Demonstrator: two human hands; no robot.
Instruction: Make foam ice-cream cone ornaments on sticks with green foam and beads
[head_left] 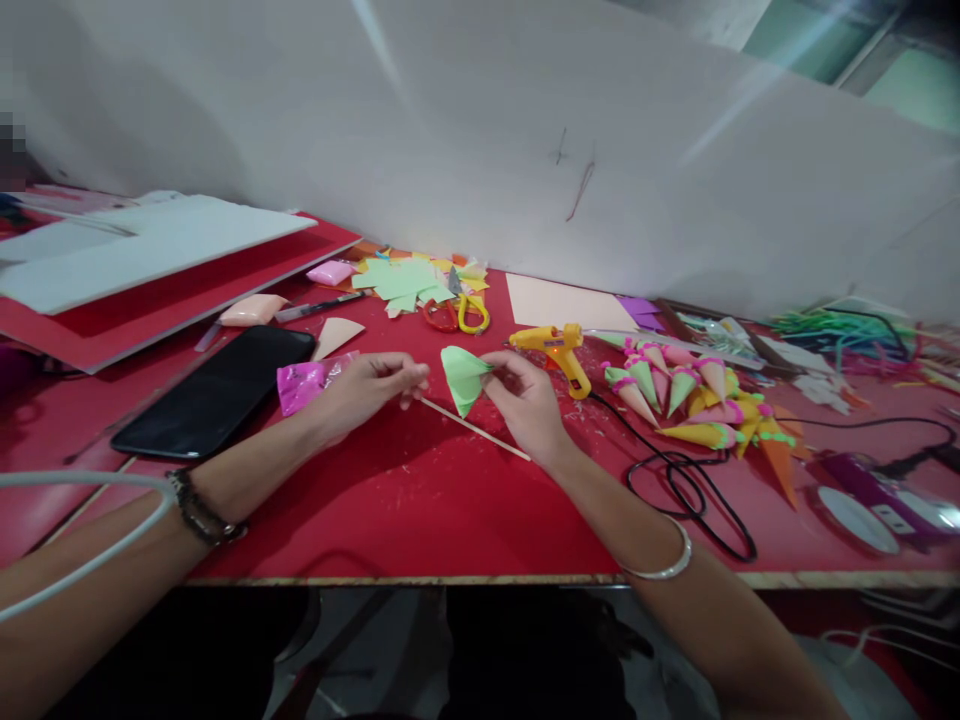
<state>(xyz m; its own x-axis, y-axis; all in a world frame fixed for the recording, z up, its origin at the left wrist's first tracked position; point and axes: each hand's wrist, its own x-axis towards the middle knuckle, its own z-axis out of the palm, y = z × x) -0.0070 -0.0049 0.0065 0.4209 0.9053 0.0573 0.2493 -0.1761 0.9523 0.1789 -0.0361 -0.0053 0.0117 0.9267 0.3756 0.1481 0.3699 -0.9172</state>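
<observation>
My right hand (pixel 523 400) pinches a light green paper piece (pixel 463 378) by its right edge. The paper is curved, like a cone partly rolled, and is held above the red table. My left hand (pixel 382 388) is just left of it, apart from the paper, with thumb and fingers drawn together; whether anything small is between them I cannot make out. Below both hands a thin wooden stick (pixel 480 430) lies slantwise on the table. A pink packet (pixel 300 385) sits beside my left wrist, partly behind the hand.
A yellow glue gun (pixel 559 352) with a black cord (pixel 686 490) lies right of my hands. Beyond it is a pile of paper cones (pixel 701 400). Scissors (pixel 471 313) and green paper scraps (pixel 401 280) lie behind. A black phone (pixel 217 390) is left, a purple power strip (pixel 877 490) right.
</observation>
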